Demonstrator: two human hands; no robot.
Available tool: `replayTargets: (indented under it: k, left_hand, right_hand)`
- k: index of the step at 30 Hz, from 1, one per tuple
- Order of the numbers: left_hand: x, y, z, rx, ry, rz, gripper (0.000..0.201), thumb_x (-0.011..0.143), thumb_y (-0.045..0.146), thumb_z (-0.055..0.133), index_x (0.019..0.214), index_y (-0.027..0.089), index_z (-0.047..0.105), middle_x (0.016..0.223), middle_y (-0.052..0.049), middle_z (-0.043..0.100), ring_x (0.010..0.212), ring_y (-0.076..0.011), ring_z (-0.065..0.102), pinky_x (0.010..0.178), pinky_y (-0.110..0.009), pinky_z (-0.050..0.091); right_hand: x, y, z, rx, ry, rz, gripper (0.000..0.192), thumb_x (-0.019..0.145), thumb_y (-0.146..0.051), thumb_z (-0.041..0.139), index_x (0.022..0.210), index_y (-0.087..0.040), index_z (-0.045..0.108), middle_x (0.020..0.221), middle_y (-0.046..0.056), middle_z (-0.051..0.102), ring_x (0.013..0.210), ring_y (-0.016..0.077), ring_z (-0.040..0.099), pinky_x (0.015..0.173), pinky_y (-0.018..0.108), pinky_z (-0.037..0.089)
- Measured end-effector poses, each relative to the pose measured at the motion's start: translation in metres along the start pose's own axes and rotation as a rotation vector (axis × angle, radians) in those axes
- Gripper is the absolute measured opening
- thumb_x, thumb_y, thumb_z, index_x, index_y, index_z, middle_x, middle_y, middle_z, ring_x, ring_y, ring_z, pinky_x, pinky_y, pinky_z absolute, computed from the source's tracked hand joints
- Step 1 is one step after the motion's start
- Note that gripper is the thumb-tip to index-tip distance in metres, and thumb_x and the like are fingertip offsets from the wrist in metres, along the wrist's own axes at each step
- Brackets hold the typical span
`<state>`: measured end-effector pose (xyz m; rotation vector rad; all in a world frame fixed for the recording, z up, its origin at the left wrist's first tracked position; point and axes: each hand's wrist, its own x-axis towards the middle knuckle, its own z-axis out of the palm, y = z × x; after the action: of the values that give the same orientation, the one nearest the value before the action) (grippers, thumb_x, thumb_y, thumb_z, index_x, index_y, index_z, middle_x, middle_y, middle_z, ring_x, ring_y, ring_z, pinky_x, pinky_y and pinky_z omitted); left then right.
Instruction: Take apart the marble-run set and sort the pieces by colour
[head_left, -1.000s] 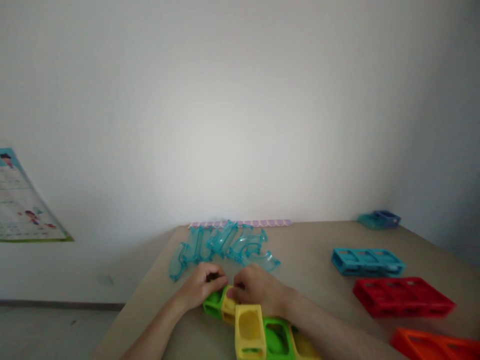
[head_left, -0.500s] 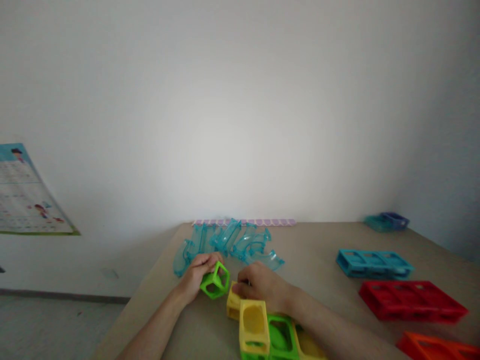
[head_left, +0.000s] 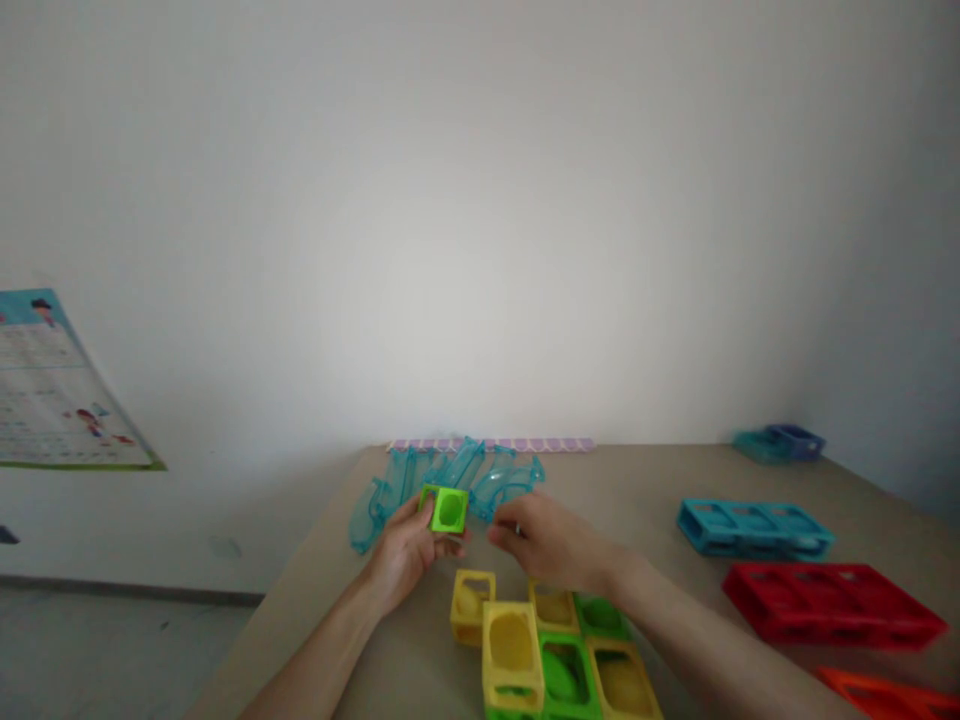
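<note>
In the head view, the left hand point(head_left: 409, 548) is raised a little above the worktop point(head_left: 660, 490), its fingers closed round a green cube point(head_left: 445, 508) whose open face is turned toward the camera. The right hand point(head_left: 547, 545) hovers just to the right of the cube, fingers loosely curled with the tips pointing at it; whether they touch it or hold anything I cannot tell. Below the hands, a cluster of yellow and green blocks point(head_left: 551, 660) stands on the worktop with their hollow tops up, and a single yellow cube point(head_left: 472, 604) sits at its left end. Behind the hands lies a heap of clear blue curved pieces point(head_left: 450, 475), and a lilac strip point(head_left: 491, 444) runs along the worktop's far edge against the wall. To the right, well apart from the hands, a blue frame point(head_left: 754, 528) and a red frame point(head_left: 832, 602) lie flat, with an orange frame point(head_left: 889, 695) at the lower right corner and a small blue piece point(head_left: 780, 441) far back. A poster point(head_left: 52, 385) hangs on the wall at the left.
</note>
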<state>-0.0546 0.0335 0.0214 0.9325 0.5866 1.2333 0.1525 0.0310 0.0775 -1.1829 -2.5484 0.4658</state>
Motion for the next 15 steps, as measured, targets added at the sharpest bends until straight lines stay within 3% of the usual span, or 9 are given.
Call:
replayTargets:
  k: [4,6,7,9,10,15]
  left_hand:
    - [-0.002,-0.004,0.004,0.057,-0.014,0.028,0.022,0.085,0.033,0.060,0.096,0.015,0.061,0.091,-0.009,0.068,0.077,-0.0242,0.067,0.065,-0.035,0.052]
    - [-0.004,-0.009,0.007,0.082,-0.001,0.034,0.022,0.086,0.034,0.059,0.097,0.015,0.060,0.091,-0.009,0.067,0.076,-0.0235,0.067,0.066,-0.035,0.052]
    - [-0.005,-0.011,0.008,0.094,0.009,0.031,0.023,0.086,0.034,0.059,0.098,0.015,0.059,0.090,-0.009,0.067,0.075,-0.0228,0.066,0.066,-0.034,0.051]
    - [-0.007,-0.017,0.012,0.116,0.027,0.010,0.023,0.086,0.035,0.058,0.098,0.015,0.059,0.086,-0.008,0.067,0.073,-0.0208,0.066,0.065,-0.032,0.050]
    - [-0.008,-0.020,0.014,0.123,0.031,-0.006,0.022,0.087,0.035,0.058,0.097,0.016,0.058,0.084,-0.007,0.066,0.072,-0.0196,0.065,0.065,-0.031,0.049]
    - [-0.011,-0.029,0.018,0.178,0.014,-0.017,0.020,0.084,0.033,0.063,0.094,0.016,0.058,0.082,-0.001,0.061,0.074,-0.0141,0.059,0.066,-0.025,0.044]
  right_hand:
    - [-0.014,-0.007,-0.035,0.000,-0.008,0.009,0.029,0.089,-0.031,0.048,0.077,-0.015,0.069,0.068,0.004,0.066,0.062,0.0140,0.055,0.055,0.023,0.033]
    - [-0.026,-0.016,-0.049,0.013,-0.073,-0.015,0.029,0.084,-0.044,0.056,0.091,-0.019,0.070,0.081,0.005,0.069,0.074,0.0192,0.061,0.062,0.025,0.038]
    - [-0.033,-0.022,-0.053,0.011,-0.115,-0.038,0.038,0.077,-0.050,0.063,0.101,-0.021,0.068,0.087,0.006,0.069,0.079,0.0221,0.062,0.066,0.027,0.040]
    - [-0.042,-0.032,-0.053,-0.010,-0.204,-0.113,0.061,0.062,-0.054,0.073,0.114,-0.023,0.063,0.098,0.007,0.068,0.085,0.0267,0.062,0.069,0.031,0.043]
    - [-0.044,-0.037,-0.051,-0.027,-0.243,-0.146,0.064,0.060,-0.053,0.074,0.114,-0.022,0.062,0.099,0.007,0.067,0.085,0.0275,0.063,0.069,0.032,0.043]
    - [-0.039,-0.047,-0.032,-0.064,-0.321,-0.116,0.045,0.062,-0.043,0.073,0.097,-0.016,0.067,0.083,0.006,0.067,0.069,0.0217,0.061,0.056,0.027,0.040]
